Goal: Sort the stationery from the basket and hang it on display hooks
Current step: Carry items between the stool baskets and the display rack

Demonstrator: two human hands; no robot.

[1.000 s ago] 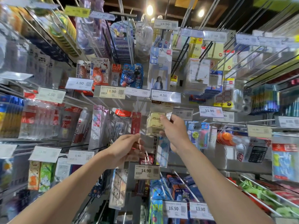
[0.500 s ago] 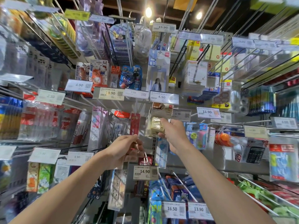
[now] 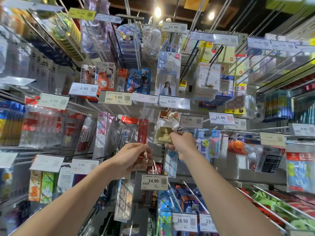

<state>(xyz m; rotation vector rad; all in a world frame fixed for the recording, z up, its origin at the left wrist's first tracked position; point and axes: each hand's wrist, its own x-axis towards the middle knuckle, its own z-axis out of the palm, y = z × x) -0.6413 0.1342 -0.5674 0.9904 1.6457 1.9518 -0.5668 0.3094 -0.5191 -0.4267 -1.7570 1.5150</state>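
Gold packet in clear wrap sits just beside the 12.90 price tag, pinched by your right hand; whether it's fully threaded on is unclear. Your left hand grips a thin reddish item, probably still to hang.

Price tags everywhere in front of me: 14.90 tag low centre, 16.50 tag below it, 18.90 tag and 4.50 tag on the middle row, 11.90 tag further right, 15.90 tag up top. Two ceiling lamps lit overhead. On my right: packaged calculator, clear tape rolls above it, yellow sticky notes higher up. Far-edge labels too blurred to read
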